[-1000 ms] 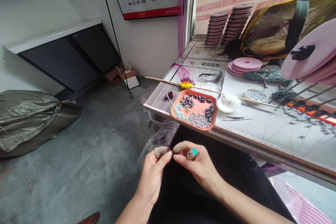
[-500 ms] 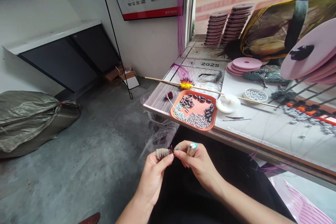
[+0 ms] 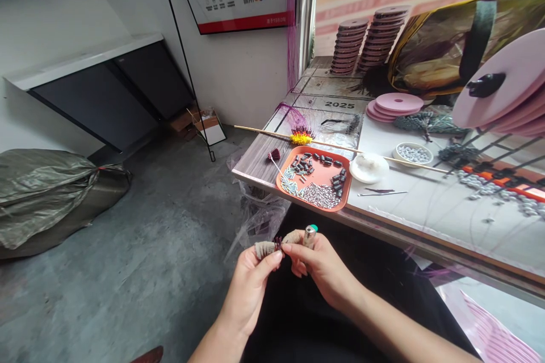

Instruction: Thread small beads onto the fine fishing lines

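Observation:
My left hand (image 3: 247, 289) is closed, pinching a small bundle of short dark-red strands (image 3: 278, 242) between thumb and index finger. Against the bundle's right side press the thumb and index fingertip of my right hand (image 3: 326, 264), also closed. A silver metal tool with a green end (image 3: 309, 236) sticks up from the right hand's fingers; its lower part is hidden. Both index fingers wear beige finger covers. Beyond the hands, an orange tray (image 3: 293, 157) on the table holds black cylinders, silvery beads and pale little tubes.
On the table (image 3: 430, 204) lie a thin stick (image 3: 336, 146) with a yellow-purple tuft, a white round lid (image 3: 368, 167), a bowl of grey beads (image 3: 413, 154) and pink discs (image 3: 398, 103). A clear plastic bag (image 3: 259, 218) hangs at the table's corner. A large sack (image 3: 55, 198) lies on the floor.
The right fingers have shifted slightly and the metal tool has tilted, showing its end differently. Slightly more of the strands' tips shows. The left hand stays nearly still.

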The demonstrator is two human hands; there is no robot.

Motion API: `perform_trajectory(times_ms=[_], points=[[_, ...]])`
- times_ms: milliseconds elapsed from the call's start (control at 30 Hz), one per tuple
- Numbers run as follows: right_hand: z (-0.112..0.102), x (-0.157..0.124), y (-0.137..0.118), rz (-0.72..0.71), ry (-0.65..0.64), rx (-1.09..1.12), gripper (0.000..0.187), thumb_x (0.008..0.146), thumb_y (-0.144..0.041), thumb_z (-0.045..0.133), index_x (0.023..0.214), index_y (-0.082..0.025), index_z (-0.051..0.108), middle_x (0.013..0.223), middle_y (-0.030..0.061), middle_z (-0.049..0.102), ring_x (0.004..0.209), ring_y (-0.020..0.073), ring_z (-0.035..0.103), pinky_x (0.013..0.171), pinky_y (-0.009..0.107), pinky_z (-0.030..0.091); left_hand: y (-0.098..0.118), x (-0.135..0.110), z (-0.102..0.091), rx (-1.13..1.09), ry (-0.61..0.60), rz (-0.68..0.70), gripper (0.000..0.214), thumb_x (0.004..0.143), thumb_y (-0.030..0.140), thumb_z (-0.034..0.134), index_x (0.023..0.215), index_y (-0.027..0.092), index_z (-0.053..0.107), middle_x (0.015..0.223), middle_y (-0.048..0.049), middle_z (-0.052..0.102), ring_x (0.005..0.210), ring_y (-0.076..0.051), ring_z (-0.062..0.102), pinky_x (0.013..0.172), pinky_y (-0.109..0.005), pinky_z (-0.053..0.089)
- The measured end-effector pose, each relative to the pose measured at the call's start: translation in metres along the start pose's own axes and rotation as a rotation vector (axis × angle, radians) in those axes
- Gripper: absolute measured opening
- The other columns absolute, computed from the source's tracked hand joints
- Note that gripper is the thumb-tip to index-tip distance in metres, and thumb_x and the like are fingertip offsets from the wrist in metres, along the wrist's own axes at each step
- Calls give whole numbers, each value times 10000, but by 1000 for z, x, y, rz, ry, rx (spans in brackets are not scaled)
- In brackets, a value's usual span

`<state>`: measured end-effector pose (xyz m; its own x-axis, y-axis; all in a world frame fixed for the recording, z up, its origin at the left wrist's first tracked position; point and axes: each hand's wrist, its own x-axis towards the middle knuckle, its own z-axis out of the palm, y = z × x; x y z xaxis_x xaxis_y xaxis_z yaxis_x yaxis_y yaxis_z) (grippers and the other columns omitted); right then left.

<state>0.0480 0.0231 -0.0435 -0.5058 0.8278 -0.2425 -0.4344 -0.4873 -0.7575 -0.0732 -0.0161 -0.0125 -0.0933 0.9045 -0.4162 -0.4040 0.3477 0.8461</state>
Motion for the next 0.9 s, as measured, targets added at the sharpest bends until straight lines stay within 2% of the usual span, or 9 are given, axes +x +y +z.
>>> perform_trajectory(times_ms=[233, 500, 700, 900], points=[[-1, -1, -2, 8, -36, 13, 147, 691, -244, 708, 697, -118, 633, 477, -58, 474, 402, 37, 349, 414, 179, 312, -2, 0, -1, -55, -23, -34, 42, 699, 174, 674, 690, 137, 693, 644, -13, 621, 635, -109, 494, 663, -229, 408], [3, -1, -6, 4, 19, 5, 222, 691, -296, 693, 606, -126, 579, 421, -71, 413, 390, 48, 336, 409, 195, 298, 1, -1, 3, -63, -9, -56, 56, 649, 184, 711, 634, 137, 682, 592, -1, 595, 588, -104, 490, 625, -220, 409], [0, -1, -5, 31, 29, 37, 229, 699, -305, 672, 603, -141, 545, 407, -84, 383, 382, 47, 312, 421, 205, 296, 1, 0, 0, -37, 53, -72, 87, 626, 195, 727, 615, 138, 662, 586, 3, 567, 584, -104, 470, 614, -220, 396], [0, 0, -4, 26, 27, 12, 247, 688, -318, 685, 587, -138, 549, 404, -83, 382, 376, 45, 301, 411, 206, 283, 1, 1, 2, -34, 36, -77, 98, 631, 201, 726, 606, 136, 658, 572, 4, 571, 579, -100, 468, 609, -218, 395]])
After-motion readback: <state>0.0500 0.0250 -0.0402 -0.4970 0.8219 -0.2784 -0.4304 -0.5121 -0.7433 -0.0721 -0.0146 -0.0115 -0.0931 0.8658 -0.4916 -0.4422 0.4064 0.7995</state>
